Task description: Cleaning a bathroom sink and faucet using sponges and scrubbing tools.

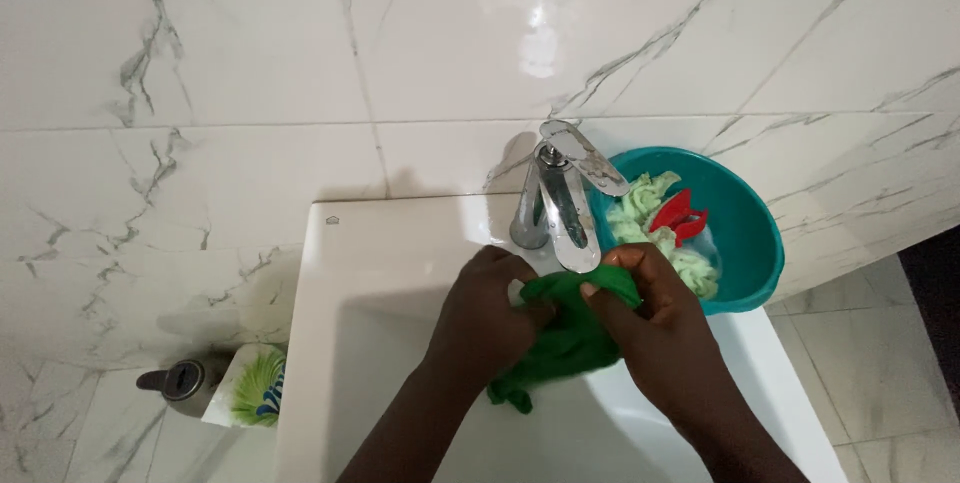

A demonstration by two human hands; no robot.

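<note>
Both my hands hold a dark green cloth (570,338) over a white sink basin (380,363), just below the chrome faucet (560,198). My left hand (485,318) grips the cloth's left side with fingers closed. My right hand (655,318) pinches its upper right part, thumb on top. A loose end of the cloth hangs down toward the basin.
A teal plastic bowl (750,233) sits on the sink's right corner, holding pale green cloths (645,203) and a red item (680,215). On the floor at left are a white and green package (255,388) and a grey capped bottle (180,380). Marble tiled wall behind.
</note>
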